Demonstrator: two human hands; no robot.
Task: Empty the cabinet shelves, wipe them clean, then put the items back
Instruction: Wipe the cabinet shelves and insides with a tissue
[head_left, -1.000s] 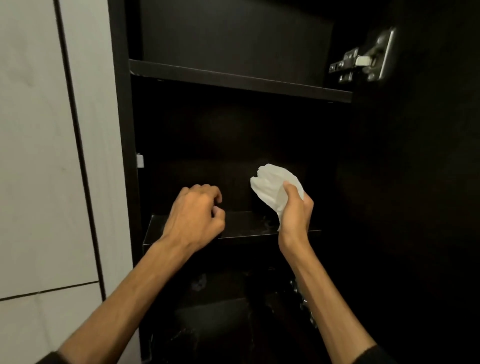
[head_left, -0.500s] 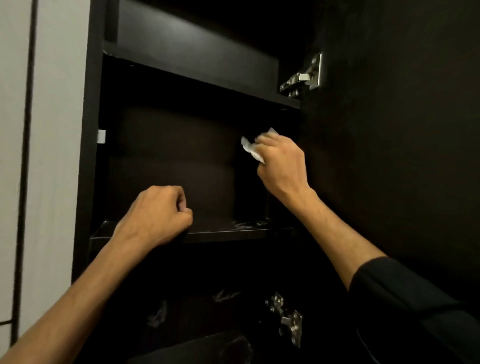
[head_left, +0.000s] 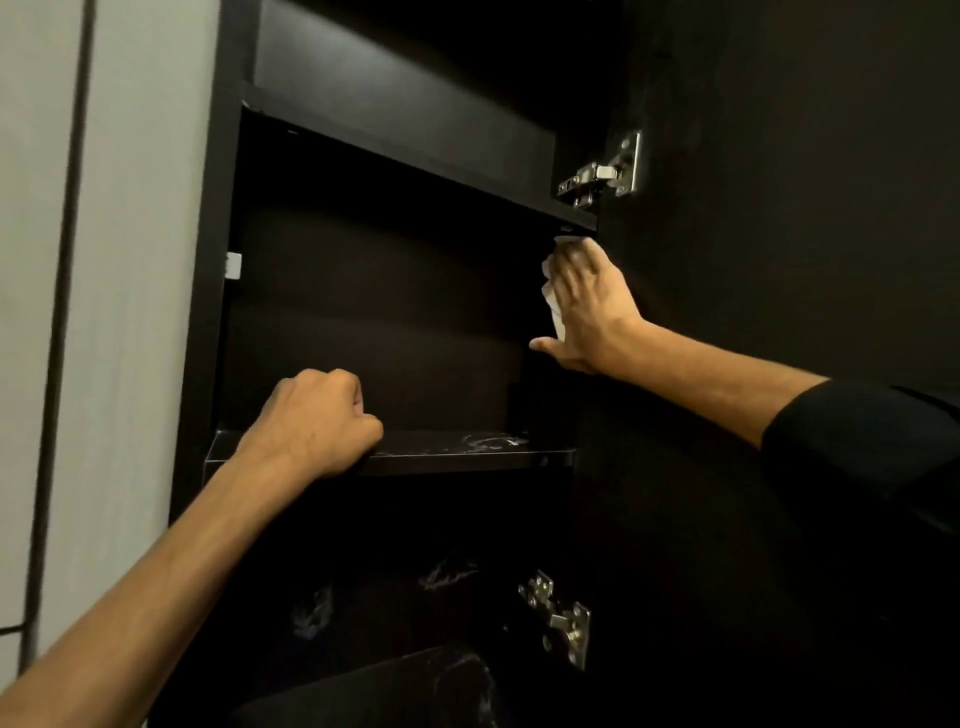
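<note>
Filling most of the view, the dark cabinet (head_left: 363, 291) stands open beside a pale panelled wall (head_left: 130, 260), its door (head_left: 779, 208) swung out on the right. No brand, label or writing can be read anywhere on it. The upper shelf (head_left: 415, 150) runs at a slant across the top of the bay, and the lower shelf (head_left: 467, 454) sits below with pale smears on its right end; both look bare.

From the bottom left the left forearm reaches up and forward, and the left hand (head_left: 317, 421) is curled into a loose fist, knuckles up, resting on the front edge of the lower shelf with nothing seen in it. From the right the other arm comes in nearly level, a black sleeve (head_left: 857, 436) pushed up to the forearm. The right hand (head_left: 587, 306) is spread flat against the inner right side of the bay, just under the upper shelf, fingers pointing up and blurred, thumb stuck out low to the left. It presses a crumpled white tissue (head_left: 553, 291) against the panel; only the tissue's left edge shows past the fingers.

Two metal hinges are on the door: the upper hinge (head_left: 602, 174) just above the right hand, the lower hinge (head_left: 561, 618) down near the bottom. A small white shelf peg (head_left: 234, 265) sits on the cabinet's left wall.
</note>
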